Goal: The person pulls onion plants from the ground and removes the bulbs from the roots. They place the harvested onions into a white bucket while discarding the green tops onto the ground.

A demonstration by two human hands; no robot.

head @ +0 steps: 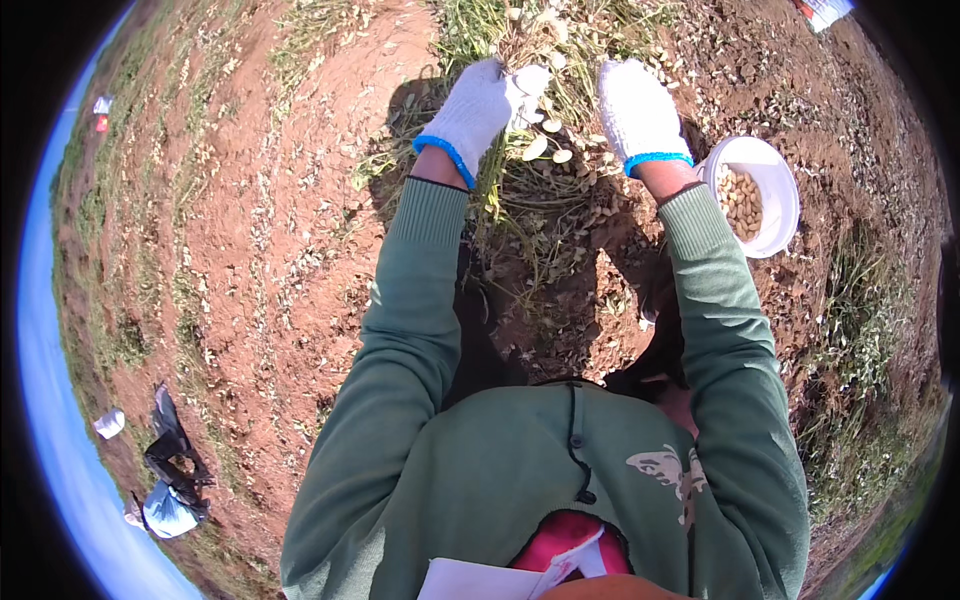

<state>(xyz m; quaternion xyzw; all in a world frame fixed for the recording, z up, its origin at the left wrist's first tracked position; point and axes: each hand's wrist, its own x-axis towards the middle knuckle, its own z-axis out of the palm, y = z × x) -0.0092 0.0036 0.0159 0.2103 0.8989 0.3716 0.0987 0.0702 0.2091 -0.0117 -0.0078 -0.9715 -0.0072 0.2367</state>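
Observation:
My left hand [476, 112], in a white knit glove with a blue cuff, is closed around the stems of an uprooted peanut plant [517, 45]. Pale peanut pods [535, 148] hang among its roots just right of that glove. My right hand [641, 109], gloved the same way, is at the right side of the peanut vines [577, 82]. Its fingers curl away from view, so whether it holds a pod is hidden. Below both hands, more pulled vines [540, 202] lie on the soil between my legs.
A white plastic bucket [784, 180], partly filled with peanut pods [739, 202], stands beside my right forearm. Reddish soil [300, 187] with scattered dry leaves spreads around. Another person [171, 510] is far off at left, near a white object [109, 424]. A printed sack [825, 11] shows at top right.

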